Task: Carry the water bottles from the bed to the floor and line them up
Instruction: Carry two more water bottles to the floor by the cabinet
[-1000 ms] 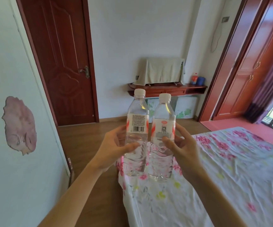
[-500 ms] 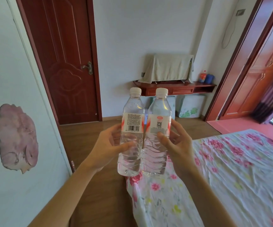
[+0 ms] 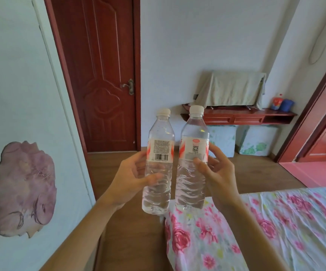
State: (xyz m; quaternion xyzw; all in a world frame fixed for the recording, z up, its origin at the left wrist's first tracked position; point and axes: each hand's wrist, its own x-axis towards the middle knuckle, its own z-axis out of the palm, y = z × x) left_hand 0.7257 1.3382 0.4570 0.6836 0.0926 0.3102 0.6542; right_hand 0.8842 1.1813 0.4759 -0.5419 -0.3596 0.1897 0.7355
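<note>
Gripping a clear plastic water bottle [image 3: 159, 153] with a white cap in curled fingers, the left hand [image 3: 132, 178] holds it upright over the brown wooden floor [image 3: 130, 231]. The right hand [image 3: 216, 173] wraps round a second matching bottle [image 3: 193, 143] just beside it, above the corner of the bed [image 3: 275, 222] with its pink floral sheet. Behind are a dark red panelled door [image 3: 99, 75], a red wall shelf [image 3: 240, 116] bearing a cloth-draped object [image 3: 230, 89], and a white wall with a peeled purplish patch [image 3: 24, 188].

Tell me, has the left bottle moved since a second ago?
Yes. The left bottle has shifted left against the bed corner: earlier over the sheet's edge, now mostly over the wooden floor.
</note>
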